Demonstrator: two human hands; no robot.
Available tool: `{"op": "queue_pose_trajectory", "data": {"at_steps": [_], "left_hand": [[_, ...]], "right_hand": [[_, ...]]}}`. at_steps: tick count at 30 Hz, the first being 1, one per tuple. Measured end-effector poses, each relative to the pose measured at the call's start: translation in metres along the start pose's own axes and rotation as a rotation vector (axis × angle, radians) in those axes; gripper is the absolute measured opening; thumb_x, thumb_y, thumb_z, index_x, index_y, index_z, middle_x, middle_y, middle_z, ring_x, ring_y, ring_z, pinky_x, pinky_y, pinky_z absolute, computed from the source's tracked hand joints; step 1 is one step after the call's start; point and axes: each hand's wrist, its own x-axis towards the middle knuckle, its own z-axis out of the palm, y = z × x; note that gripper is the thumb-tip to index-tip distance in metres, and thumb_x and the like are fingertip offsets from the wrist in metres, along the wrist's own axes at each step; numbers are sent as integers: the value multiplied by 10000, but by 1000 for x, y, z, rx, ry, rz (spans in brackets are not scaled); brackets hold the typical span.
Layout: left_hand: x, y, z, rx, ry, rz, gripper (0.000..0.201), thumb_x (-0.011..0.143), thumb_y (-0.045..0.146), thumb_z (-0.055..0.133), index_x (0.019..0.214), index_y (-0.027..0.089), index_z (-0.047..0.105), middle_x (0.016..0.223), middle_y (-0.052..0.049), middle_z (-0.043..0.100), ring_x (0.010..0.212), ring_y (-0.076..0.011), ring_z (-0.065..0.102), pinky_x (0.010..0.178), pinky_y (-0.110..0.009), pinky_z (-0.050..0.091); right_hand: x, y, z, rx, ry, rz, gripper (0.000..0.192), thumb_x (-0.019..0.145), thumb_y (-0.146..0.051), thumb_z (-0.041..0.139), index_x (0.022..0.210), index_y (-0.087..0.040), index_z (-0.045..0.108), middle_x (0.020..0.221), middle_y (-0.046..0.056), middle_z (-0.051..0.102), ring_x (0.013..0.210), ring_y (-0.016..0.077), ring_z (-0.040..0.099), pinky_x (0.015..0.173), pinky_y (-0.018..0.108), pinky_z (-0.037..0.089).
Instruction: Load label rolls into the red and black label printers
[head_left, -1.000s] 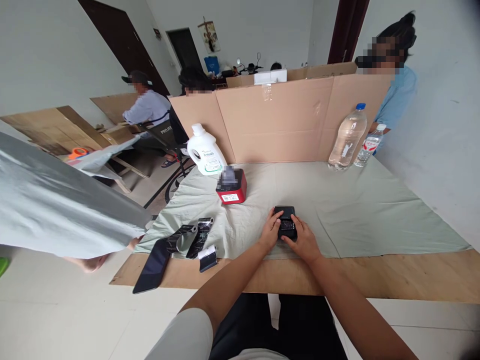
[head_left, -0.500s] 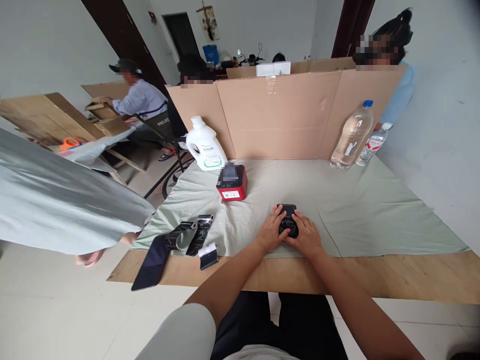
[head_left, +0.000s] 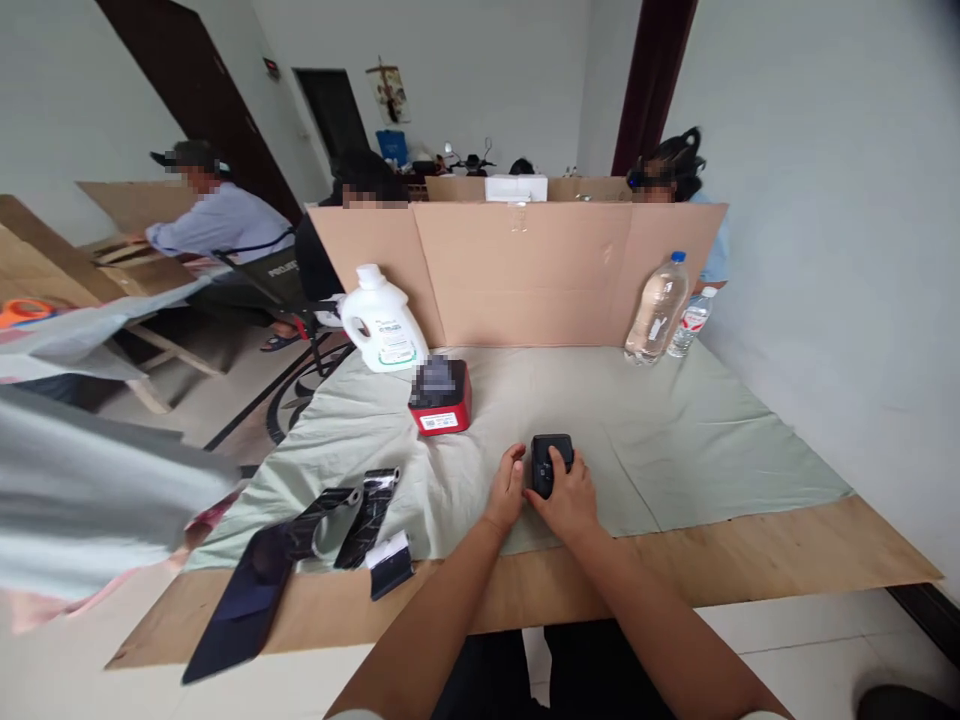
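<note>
A small black box-shaped device (head_left: 545, 448) lies on the cloth in front of me. My right hand (head_left: 568, 500) grips it from the right and near side, with fingers curled over its top; they hide part of it. To its left, my left hand (head_left: 507, 490) has let go and is held a little apart, on edge, with the fingers stretched and nothing in them. Farther left lie black patterned strips on rolls (head_left: 369, 515), a smaller white roll with a dark end (head_left: 390, 565) and a dark tablet-like slab (head_left: 238, 605).
A red and black box (head_left: 442, 415) and a white jug (head_left: 384, 325) stand at the back left. Two water bottles, one large (head_left: 657, 310) and one small (head_left: 691, 322), lean at the back right by a cardboard screen (head_left: 521, 280). Other people sit beyond and to the left.
My left hand has come off the black device and moved to its left. The right hand has stayed on it. The camera view has shifted and tilted up.
</note>
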Motion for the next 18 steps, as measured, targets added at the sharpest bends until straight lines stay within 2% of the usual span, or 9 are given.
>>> {"op": "queue_pose_trajectory", "data": {"at_steps": [2, 4, 7, 9, 11, 14, 18], "left_hand": [[-2, 3, 0, 107, -26, 2, 552, 947, 550, 288, 1304, 161, 446, 1316, -152, 518, 1247, -241, 486, 1076, -451, 357], [-5, 9, 0, 298, -108, 30, 547, 956, 502, 298, 1369, 156, 389, 1376, -161, 471, 1294, -244, 437, 1089, -458, 336], [-11, 19, 4, 675, -395, 166, 584, 932, 473, 386, 1450, 212, 312, 1516, -122, 314, 1413, -270, 250, 1140, -508, 214], [-15, 24, 7, 865, -611, 252, 571, 931, 477, 391, 1464, 292, 297, 1561, -58, 232, 1446, -282, 144, 1150, -559, 113], [-18, 28, 9, 957, -735, 284, 554, 947, 498, 340, 1473, 342, 262, 1573, -21, 192, 1453, -288, 110, 1139, -595, 63], [-17, 30, 9, 1001, -782, 280, 567, 957, 524, 282, 1489, 351, 193, 1579, -16, 147, 1454, -291, 103, 1134, -603, 64], [-15, 33, 6, 1010, -807, 261, 570, 953, 532, 285, 1488, 367, 175, 1582, -5, 114, 1455, -290, 95, 1135, -600, 70]], "right_hand": [[2, 2, 3, -26, 12, -37, 772, 666, -438, 720, 1354, -215, 449, 1367, 220, 384, 1123, 370, 492, 891, 505, 421], [13, 18, 5, -30, 51, -94, 741, 679, -421, 687, 1350, -211, 451, 1358, 204, 396, 1139, 358, 475, 910, 496, 415], [53, 59, 1, -46, 145, -112, 737, 691, -421, 641, 1358, -180, 438, 1330, 194, 421, 1143, 346, 461, 945, 494, 401], [93, 93, -7, -75, 209, -43, 729, 700, -435, 618, 1351, -157, 443, 1311, 201, 429, 1131, 344, 463, 956, 492, 392], [135, 127, -16, -114, 249, 84, 736, 698, -456, 612, 1338, -131, 451, 1315, 214, 418, 1126, 350, 458, 961, 490, 381], [182, 171, -26, -189, 235, 255, 756, 708, -465, 607, 1355, -120, 424, 1350, 222, 382, 1138, 361, 447, 973, 489, 355], [198, 211, -25, -268, 196, 352, 741, 752, -478, 576, 1384, -140, 387, 1392, 213, 336, 1188, 366, 416, 1000, 473, 320]]}}
